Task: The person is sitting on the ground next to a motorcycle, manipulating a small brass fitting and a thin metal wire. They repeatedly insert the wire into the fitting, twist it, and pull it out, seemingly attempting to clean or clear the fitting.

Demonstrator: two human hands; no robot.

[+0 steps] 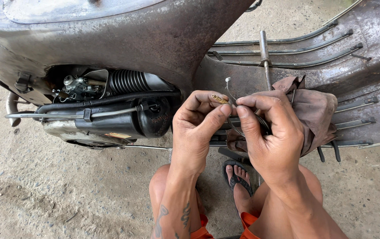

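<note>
My left hand [197, 128] pinches a small brass fitting [219, 98] between thumb and forefinger. My right hand [272, 132] pinches a thin grey cable [228, 88] right beside it, fingertips of both hands touching. The cable's end sticks up above my fingers and its length loops down behind my right hand. Both hands are held in front of the rusty scooter body [163, 40], above my knees.
The scooter's open engine bay [106, 106] with black ribbed hose and cover is at left. A brown rag [316, 110] lies on the ribbed floorboard [354, 57]. A metal rod [265, 57] stands upright behind my hands. My sandalled foot [238, 177] rests on concrete ground.
</note>
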